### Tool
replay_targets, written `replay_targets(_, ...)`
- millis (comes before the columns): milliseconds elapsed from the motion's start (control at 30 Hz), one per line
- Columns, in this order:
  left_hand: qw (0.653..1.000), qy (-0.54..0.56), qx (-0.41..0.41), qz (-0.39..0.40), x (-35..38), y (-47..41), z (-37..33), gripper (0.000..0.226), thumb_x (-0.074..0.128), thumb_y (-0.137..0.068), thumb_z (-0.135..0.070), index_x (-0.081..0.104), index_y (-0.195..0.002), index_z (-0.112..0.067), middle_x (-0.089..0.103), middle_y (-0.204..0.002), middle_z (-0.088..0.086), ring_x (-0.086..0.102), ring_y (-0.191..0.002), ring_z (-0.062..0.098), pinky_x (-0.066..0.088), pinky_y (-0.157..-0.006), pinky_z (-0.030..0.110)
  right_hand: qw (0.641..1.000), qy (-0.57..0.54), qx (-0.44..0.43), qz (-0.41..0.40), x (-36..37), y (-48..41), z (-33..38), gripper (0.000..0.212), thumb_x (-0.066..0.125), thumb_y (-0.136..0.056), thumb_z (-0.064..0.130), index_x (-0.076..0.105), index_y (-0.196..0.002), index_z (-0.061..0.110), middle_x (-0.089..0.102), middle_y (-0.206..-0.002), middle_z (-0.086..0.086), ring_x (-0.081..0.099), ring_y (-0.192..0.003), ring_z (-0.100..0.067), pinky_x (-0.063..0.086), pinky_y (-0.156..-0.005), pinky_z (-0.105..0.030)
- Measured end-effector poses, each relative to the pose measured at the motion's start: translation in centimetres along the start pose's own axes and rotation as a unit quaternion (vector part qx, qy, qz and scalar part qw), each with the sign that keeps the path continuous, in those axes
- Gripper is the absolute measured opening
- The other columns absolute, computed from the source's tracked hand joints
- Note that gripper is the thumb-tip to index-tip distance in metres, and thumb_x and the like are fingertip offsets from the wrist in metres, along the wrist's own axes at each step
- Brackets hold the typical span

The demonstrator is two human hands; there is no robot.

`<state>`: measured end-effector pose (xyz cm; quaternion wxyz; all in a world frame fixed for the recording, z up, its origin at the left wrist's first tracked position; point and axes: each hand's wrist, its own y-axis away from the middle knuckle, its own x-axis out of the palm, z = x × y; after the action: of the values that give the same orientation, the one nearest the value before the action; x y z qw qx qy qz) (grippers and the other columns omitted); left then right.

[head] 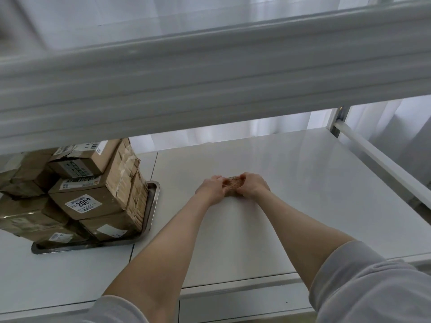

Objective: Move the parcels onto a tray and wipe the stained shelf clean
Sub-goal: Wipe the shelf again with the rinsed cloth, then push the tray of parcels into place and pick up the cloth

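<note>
Several brown cardboard parcels [93, 194] with white labels are stacked on a metal tray [152, 206] at the left of the white shelf [303, 194]. In the middle of the shelf, my left hand [211, 188] and my right hand [253, 185] both grip a small orange-brown cloth [232, 183], bunched between them just above the shelf surface. Most of the cloth is hidden by my fingers. I see no stain on the bare white surface around my hands.
The blurred front edge of an upper shelf [210, 85] crosses the view above my hands. A white rail [384, 164] and an upright post [338, 122] bound the shelf at the right. White curtains hang behind.
</note>
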<state>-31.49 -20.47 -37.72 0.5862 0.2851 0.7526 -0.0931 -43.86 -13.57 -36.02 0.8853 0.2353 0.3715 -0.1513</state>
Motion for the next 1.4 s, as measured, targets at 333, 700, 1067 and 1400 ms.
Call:
replay_targets(333, 0.987, -0.014, -0.160, -0.033, -1.4, 3.0, 1.5, 0.029, 0.052, -0.083, -0.013, 0.066, -0.109, -0.012, 0.066, -0.112, 0.010, 0.067, -0.098, 0.028, 0.055, -0.084, 0.033, 0.996, -0.076, -0.034, -0.023, 1.3, -0.1, 1.6, 0.044, 0.044, -0.087, 0.005, 0.060, -0.126, 0.019, 0.053, -0.135, -0.009, 0.051, -0.122, -0.026, 0.043, -0.104, -0.033)
replay_targets(700, 0.964, 0.139, -0.227, -0.026, -3.7, 10.4, 5.7, 0.034, 0.055, -0.093, -0.025, 0.059, -0.120, -0.006, 0.062, -0.116, 0.011, 0.064, -0.099, 0.025, 0.058, -0.080, 0.034, 0.987, -0.099, -0.127, -0.001, 5.6, 3.6, 7.3, 0.034, 0.045, -0.095, 0.011, 0.058, -0.127, 0.007, 0.062, -0.127, -0.010, 0.058, -0.113, -0.024, 0.046, -0.097, -0.032)
replay_targets(1067, 0.868, 0.278, -0.398, -0.102, -5.2, 20.8, 13.7, 0.028, 0.043, -0.096, -0.014, 0.052, -0.120, -0.003, 0.061, -0.111, 0.017, 0.066, -0.094, 0.026, 0.054, -0.061, 0.030, 0.961, -0.211, -0.113, 0.139, 12.0, 9.2, 12.8, 0.025, 0.042, -0.097, 0.013, 0.062, -0.098, -0.002, 0.056, -0.096, -0.013, 0.056, -0.092, -0.031, 0.051, -0.086, -0.043)
replay_targets(1400, 0.766, 0.329, -0.482, -0.270, -7.8, 24.8, 25.7, 0.043, 0.052, -0.088, -0.016, 0.049, -0.128, -0.001, 0.050, -0.132, 0.018, 0.049, -0.118, 0.034, 0.050, -0.095, 0.043, 0.923, -0.375, -0.023, 0.076, 16.5, 10.9, 17.8, 0.055, 0.032, -0.099, 0.046, 0.057, -0.121, 0.003, 0.060, -0.105, -0.012, 0.057, -0.093, -0.027, 0.047, -0.090, -0.038)
